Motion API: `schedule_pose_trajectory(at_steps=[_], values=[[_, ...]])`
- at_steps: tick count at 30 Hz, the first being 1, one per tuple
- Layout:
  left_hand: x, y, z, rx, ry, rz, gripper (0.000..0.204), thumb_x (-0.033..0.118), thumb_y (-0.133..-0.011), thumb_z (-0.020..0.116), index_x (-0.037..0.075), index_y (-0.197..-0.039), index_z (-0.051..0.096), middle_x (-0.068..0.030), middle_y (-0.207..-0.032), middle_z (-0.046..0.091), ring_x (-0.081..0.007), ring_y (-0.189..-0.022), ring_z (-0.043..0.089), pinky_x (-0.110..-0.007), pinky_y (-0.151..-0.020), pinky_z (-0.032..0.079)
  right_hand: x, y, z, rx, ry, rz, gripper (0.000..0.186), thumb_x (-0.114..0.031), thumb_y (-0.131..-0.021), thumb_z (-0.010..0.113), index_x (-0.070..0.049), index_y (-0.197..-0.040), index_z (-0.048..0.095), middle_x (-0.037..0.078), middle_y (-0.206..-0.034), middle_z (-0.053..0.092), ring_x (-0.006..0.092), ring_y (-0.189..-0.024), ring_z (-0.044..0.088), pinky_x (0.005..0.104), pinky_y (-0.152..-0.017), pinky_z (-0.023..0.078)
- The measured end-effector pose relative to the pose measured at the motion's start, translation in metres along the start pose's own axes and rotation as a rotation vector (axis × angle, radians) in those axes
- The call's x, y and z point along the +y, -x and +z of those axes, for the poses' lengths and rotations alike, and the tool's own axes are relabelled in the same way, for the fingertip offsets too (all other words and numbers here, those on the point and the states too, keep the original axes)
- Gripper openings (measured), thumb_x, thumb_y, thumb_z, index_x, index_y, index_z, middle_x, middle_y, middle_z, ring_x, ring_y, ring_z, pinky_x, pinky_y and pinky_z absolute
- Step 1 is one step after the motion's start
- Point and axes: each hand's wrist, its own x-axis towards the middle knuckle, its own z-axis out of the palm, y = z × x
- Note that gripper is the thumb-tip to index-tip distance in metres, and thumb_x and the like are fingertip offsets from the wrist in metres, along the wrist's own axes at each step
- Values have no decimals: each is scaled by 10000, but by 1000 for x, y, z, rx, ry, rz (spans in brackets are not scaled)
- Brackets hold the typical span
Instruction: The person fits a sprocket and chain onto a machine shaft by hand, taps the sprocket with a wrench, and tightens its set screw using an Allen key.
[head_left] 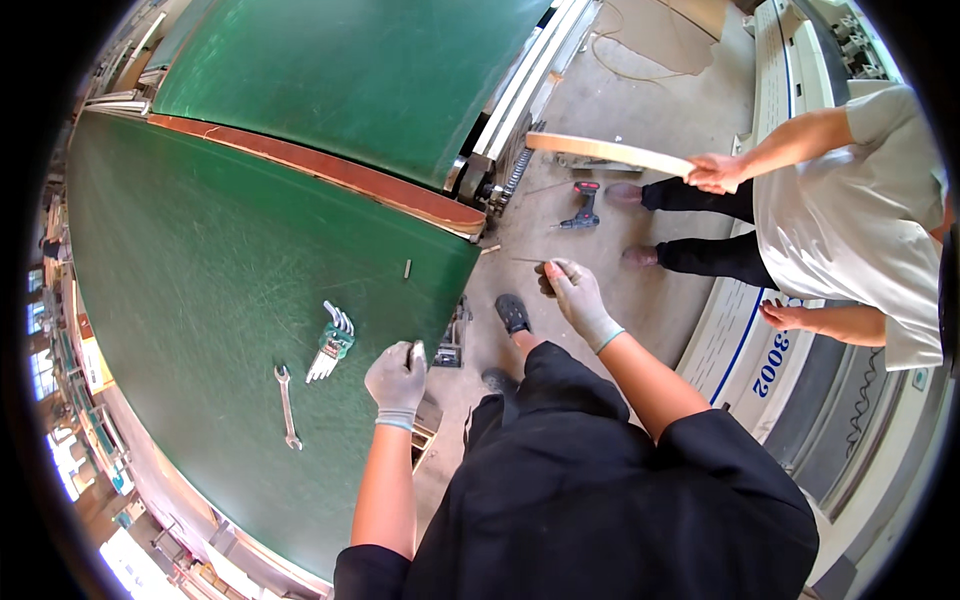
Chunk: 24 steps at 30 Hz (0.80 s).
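Note:
My left hand point(397, 378), in a pale work glove, is closed over the right edge of the green belt surface point(200, 300). Whatever its fingers hold, if anything, is hidden. Out beyond the belt, my gloved right hand point(578, 298) pinches a thin, dark rod-like piece point(527, 261) that points left; its exact kind is too small to tell. On the belt, left of my left hand, lie a set of hex keys point(332, 343) in a green holder and a double-ended wrench point(287, 407). A small pale pin-like piece point(407, 269) rests farther up.
A reddish-brown strip point(310, 166) separates this belt from another green belt point(340, 70). On the floor lies a cordless drill point(580, 206). At right, a co-worker in a light shirt point(850, 220) holds a long wooden strip point(610, 150), beside a white machine point(740, 340).

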Motion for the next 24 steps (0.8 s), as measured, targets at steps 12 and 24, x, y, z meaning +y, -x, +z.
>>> schedule_pose_trajectory(at_steps=[12, 24], values=[[-12, -9, 13, 63, -14, 211, 135, 182, -787, 742, 135, -798, 616, -67, -683, 607, -313, -576, 604, -447, -520, 477, -112, -19, 31, 89, 722, -684, 147, -142, -934, 681, -35, -1031, 711, 149, -894, 707, 362, -804, 666, 418, -731, 525], [-16, -10, 12, -11, -26, 209, 105, 182, -794, 709, 136, -822, 619, -60, -691, 577, -305, -583, 589, -438, -529, 469, -119, -41, 43, 66, 999, -752, 173, -143, -845, 738, -73, -1000, 706, 110, -867, 707, 332, -781, 670, 435, -694, 505]])
